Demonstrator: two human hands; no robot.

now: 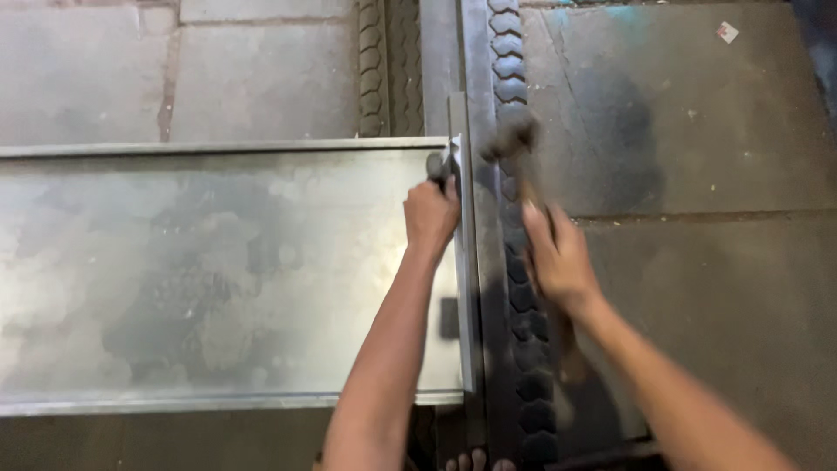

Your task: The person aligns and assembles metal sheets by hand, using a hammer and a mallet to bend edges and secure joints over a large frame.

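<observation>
Toes: your bare toes show at the near edge, just beside the tyre strip and directly under the line of work; a dropped tool or a slipping sheet lands on them.
Left hand: your fingers are closed tight round a small dark tool held against the far right corner of the sheet-metal tray. I cannot tell what kind of tool it is.
Right hand: your fingers are wrapped round the handle of a hammer, whose head is blurred in mid-swing, just right of the tray's corner.
Tray position: it lies flat on the concrete floor, its right flange against the steel rail and the tyre strip.
Risk, knuckles: the hammer head travels close to your left hand; a glancing blow would likely strike the fingers holding the tool.
Risk, edge: your left wrist rests near the raw upturned flange; a recoil could drag skin along it.
Risk, rebound: rubber under the rail may bounce the strike and shift the tray off line.
</observation>
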